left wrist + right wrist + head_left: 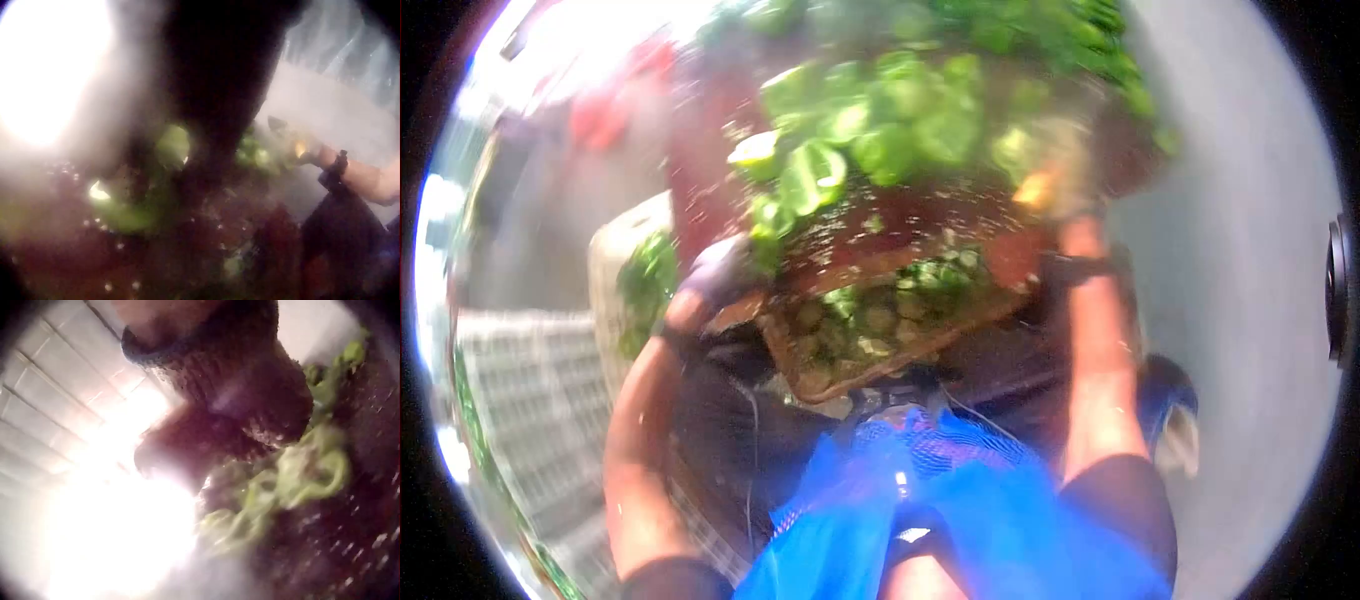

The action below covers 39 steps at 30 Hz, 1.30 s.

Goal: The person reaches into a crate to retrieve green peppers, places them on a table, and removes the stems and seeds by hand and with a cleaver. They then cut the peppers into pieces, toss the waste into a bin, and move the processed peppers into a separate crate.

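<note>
Cut green peppers [900, 120], some split to their pale insides, lie heaped on a dark red, wet-looking board [705, 190]. My gloved left hand [725, 270] is at the board's near left edge, right beside green pepper pieces [768, 222]. It looms dark in the left wrist view, a green piece [173, 147] close by it. My gloved right hand [1065, 165] is blurred over the right part of the board, with an orange-yellow patch [1035, 188] on its inner side. I cannot tell what it holds. In the right wrist view, pale green pepper strips [300, 475] lie beside the dark glove [225, 419].
A shallow box [880, 365] with green pieces and pale round bits stands below the board's near edge. Pale seeds are scattered on the board. At left are a pale container [605, 270] with greens and a white slatted crate [530, 400]. More greens [1020, 30] lie farther back.
</note>
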{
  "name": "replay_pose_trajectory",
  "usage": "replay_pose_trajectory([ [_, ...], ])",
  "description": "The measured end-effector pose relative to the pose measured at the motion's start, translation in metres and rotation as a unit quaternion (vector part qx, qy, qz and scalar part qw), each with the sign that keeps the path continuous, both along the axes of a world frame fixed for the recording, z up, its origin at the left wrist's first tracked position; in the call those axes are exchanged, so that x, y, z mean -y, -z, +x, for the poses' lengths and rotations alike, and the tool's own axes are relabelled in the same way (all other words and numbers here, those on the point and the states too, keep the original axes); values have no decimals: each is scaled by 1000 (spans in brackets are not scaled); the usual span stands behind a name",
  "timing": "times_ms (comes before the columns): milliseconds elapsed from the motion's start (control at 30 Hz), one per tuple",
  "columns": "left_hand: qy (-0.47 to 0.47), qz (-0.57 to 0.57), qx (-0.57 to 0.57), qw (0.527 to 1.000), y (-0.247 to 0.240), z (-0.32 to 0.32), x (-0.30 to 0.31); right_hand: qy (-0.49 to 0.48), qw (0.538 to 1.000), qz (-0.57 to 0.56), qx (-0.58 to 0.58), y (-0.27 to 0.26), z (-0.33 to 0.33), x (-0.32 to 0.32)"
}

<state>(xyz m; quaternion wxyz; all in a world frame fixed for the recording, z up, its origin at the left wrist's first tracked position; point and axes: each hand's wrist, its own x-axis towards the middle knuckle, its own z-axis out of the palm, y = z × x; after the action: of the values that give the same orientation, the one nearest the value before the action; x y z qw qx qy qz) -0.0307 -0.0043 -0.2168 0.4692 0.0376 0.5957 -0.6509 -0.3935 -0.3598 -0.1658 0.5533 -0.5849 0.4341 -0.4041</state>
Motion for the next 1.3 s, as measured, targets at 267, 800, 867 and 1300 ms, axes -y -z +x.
replay_pose_trajectory([
  [267, -528, 184, -818, 135, -68, -44, -11, -50, 984, 166, 36, 127, -128, 203],
  [800, -83, 174, -978, -75, 72, -50, 56, -101, 931, -279, -211, 9, 13, 72],
  [867, 6, 106, -994, 12, 76, -56, 49, -166, 923, -323, -130, -1, 52, 1],
  [1300, -227, -120, -966, -38, 216, -36, 29, -358, 770, -526, -42, 38, 219, -272],
])
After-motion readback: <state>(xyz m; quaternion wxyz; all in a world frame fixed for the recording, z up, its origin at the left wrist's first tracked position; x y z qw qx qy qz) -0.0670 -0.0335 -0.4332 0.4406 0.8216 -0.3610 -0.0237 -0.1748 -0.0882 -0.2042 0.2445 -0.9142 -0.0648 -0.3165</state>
